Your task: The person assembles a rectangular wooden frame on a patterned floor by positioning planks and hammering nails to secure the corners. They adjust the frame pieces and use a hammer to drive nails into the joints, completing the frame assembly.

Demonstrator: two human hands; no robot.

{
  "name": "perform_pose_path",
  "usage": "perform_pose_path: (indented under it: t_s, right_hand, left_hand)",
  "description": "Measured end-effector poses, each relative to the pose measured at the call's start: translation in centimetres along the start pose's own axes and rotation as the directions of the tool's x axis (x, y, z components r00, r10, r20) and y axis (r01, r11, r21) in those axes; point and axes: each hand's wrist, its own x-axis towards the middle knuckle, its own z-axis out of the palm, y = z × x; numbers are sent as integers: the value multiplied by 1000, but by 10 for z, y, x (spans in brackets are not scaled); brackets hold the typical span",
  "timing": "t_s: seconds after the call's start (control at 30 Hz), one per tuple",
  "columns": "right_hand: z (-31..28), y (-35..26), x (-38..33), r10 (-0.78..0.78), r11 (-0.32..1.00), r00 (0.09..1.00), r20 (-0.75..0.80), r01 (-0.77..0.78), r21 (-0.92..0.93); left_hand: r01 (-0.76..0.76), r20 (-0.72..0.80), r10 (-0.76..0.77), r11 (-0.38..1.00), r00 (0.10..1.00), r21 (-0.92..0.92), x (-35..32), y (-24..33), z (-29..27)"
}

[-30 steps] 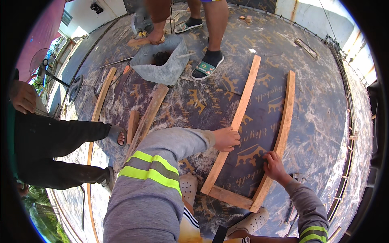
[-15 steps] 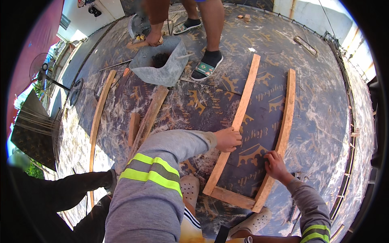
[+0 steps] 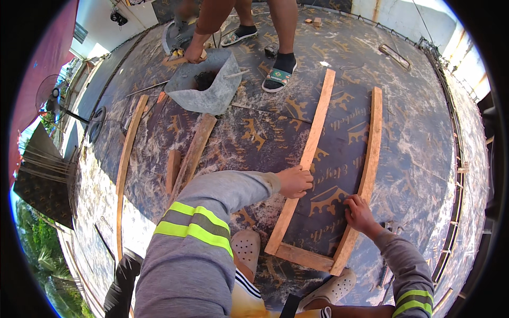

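My left hand (image 3: 295,182) is wrapped over a long wooden batten (image 3: 314,142), its fingers curled past the inner edge. Across from it, my right hand (image 3: 362,214) grips a second long batten (image 3: 373,139), fingertips bent over its inner side. A short wooden crosspiece (image 3: 303,256) spans the near ends of both battens, so the three pieces form a narrow U opening away from me. This frame lies flat on the dark printed board floor (image 3: 254,185). How the pieces are joined at the corners cannot be made out.
Beyond, a co-worker's hand (image 3: 195,49) holds a piece of wood beside a grey metal bin (image 3: 207,95); their sandalled foot (image 3: 278,79) is near. At left lie a thin batten (image 3: 127,164), a thicker timber (image 3: 197,146) and a short block (image 3: 173,167). A fan (image 3: 53,95) stands far left.
My hands keep their hold on both battens. The co-worker's nearer foot has shifted right and back, and the dark-clothed legs at lower left have mostly moved out of view.
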Motion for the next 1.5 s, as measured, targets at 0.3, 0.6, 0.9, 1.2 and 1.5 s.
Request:
perform_pose_path:
  t_s: [0.3,0.6,0.9,1.2,1.5]
  right_hand:
    - [6,-1,0,-5,1000,1000,12,5,7]
    - [4,4,-1,-63,996,998,4,63,-59]
    - [25,5,-8,-193,981,977,87,191,30]
    - [32,13,-13,-216,972,976,25,213,97]
    - [15,-19,-51,-2,973,981,-196,48,228]
  left_hand:
    - [5,11,-5,1000,1000,-5,-6,2,2]
    - [8,79,-7,1000,997,-10,6,5,-12]
    - [-111,-97,110,994,989,-8,19,-7,-10]
    - [-118,-4,122,957,993,-266,55,-23,0]
    - [-240,123,254,964,959,-116,67,-23,14]
